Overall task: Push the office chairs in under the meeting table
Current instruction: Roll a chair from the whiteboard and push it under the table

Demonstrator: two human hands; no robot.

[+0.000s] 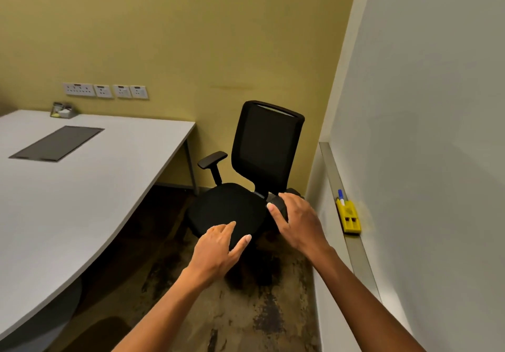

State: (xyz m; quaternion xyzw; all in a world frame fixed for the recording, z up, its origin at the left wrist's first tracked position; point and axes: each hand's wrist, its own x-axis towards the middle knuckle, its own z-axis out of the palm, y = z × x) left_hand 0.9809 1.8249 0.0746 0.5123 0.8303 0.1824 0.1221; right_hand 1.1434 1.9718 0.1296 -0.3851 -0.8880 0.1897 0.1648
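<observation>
Head view: yellow-walled corner, patterned carpet | office chair [246, 187] stands clear of the meeting table's [90, 187] far right corner | left hand [218, 245] spread flat on seat front edge | right hand [295, 220] curled over the right armrest.

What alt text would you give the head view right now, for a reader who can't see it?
A person's two bare hands reach for a black office chair standing beside the corner of a white meeting table, not under it: the left hand at the seat's front edge, the right hand over the near armrest. A whiteboard tray with a yellow marker holder runs along the right wall.
</observation>
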